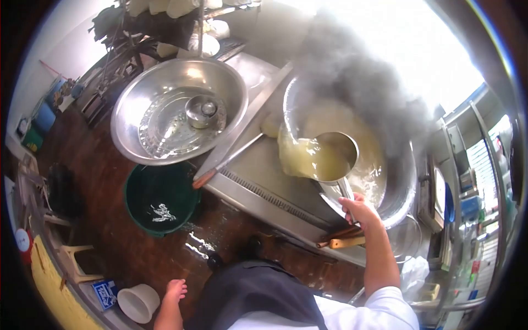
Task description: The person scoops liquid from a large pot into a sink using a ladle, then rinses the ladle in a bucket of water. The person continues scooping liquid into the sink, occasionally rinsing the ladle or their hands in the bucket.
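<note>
My right hand [360, 210] grips the handle of a metal dipper [351, 190], which is tilted over a large steaming pot [406, 201]. Yellowish liquid [297, 157] spills from the dipper's left side in a broad sheet, overlapping the pot's left rim in this view. More cloudy liquid bubbles inside the pot, and thick steam hides its far side. Low at my left side, my left hand [177, 289] hangs with its fingers curled in and nothing visible in them.
Left of the stove counter [253, 181], a wide steel basin [129, 124] holds water and a small metal bowl [201, 111]. A green tub [159, 192] stands below it. A wooden-handled tool [206, 177] lies across the counter edge; another wooden handle [346, 242] juts out near the pot.
</note>
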A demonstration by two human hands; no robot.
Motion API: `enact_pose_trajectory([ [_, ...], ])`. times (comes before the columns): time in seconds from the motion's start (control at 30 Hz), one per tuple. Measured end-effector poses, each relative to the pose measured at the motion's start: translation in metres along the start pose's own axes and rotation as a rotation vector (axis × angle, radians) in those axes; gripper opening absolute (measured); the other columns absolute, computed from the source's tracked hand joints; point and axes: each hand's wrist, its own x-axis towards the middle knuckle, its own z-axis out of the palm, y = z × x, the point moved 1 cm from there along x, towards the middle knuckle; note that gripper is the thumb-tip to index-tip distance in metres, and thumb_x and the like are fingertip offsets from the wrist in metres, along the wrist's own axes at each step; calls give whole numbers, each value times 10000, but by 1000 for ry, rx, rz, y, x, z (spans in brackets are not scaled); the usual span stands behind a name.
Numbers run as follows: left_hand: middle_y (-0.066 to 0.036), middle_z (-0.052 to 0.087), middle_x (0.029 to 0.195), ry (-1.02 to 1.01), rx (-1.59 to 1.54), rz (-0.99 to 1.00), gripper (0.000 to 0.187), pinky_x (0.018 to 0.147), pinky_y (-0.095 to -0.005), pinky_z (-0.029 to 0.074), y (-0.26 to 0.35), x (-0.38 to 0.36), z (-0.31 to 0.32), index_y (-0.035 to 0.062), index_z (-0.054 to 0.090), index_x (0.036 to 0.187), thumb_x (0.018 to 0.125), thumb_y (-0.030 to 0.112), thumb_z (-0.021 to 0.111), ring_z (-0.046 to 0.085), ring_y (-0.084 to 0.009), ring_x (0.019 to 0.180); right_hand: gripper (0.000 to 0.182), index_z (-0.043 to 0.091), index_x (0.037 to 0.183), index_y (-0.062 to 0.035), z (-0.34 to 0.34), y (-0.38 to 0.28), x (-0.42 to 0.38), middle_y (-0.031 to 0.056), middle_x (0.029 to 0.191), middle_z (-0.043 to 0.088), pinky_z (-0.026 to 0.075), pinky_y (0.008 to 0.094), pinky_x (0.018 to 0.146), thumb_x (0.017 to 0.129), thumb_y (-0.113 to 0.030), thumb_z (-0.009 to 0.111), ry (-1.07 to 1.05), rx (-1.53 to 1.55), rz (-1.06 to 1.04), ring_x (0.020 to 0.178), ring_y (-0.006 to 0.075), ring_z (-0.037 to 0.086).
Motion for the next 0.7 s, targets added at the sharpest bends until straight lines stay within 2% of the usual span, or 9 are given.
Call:
enact_pose_trajectory([
  [0.4, -13, 574, 732, 12, -88, -13, 220, 514, -323, 434, -40, 15, -34, 112, 548, 997, 857, 275, 597, 540, -142, 599, 223, 510, 833, -39, 42, -31, -20, 17, 627, 517, 393, 245, 388, 795, -215, 642, 173, -249, -77, 425, 93, 473],
  [0.5, -40, 594, 777, 13, -109, -41, 248, 556, -362, 466, -52, 21, -41, 101, 539, 1026, 859, 277, 593, 565, -176, 635, 262, 520, 851, -18, 48, -35, -21, 34, 626, 530, 410, 265, 402, 770, -225, 659, 230, -299, -98, 421, 110, 492],
  [0.57, -84, 614, 857, 20, -101, -60, 290, 624, -418, 493, -55, 22, -44, 85, 529, 1068, 861, 280, 588, 591, -224, 690, 299, 545, 903, 2, 50, -39, -20, 49, 625, 543, 422, 286, 410, 753, -226, 665, 252, -384, -169, 425, 122, 508],
  [0.6, -84, 614, 857, 15, -96, -56, 290, 624, -418, 493, -56, 24, -45, 85, 529, 1068, 861, 280, 588, 591, -224, 690, 373, 562, 977, 28, 53, -43, -23, 94, 644, 581, 458, 323, 469, 750, -251, 661, 272, -422, -167, 447, 168, 551],
  [0.63, -100, 615, 895, 6, -97, -64, 305, 653, -435, 495, -58, 29, -47, 81, 527, 1081, 860, 283, 588, 597, -241, 717, 373, 562, 977, 28, 52, -41, -19, 94, 644, 581, 458, 323, 469, 750, -251, 661, 280, -420, -164, 447, 168, 551],
  [0.7, -115, 617, 932, -8, -90, -65, 320, 681, -452, 498, -57, 35, -45, 76, 525, 1093, 860, 286, 587, 602, -257, 743, 430, 563, 1025, 30, 50, -37, -7, 132, 674, 609, 487, 350, 563, 750, -288, 653, 365, -627, -250, 490, 215, 591],
])
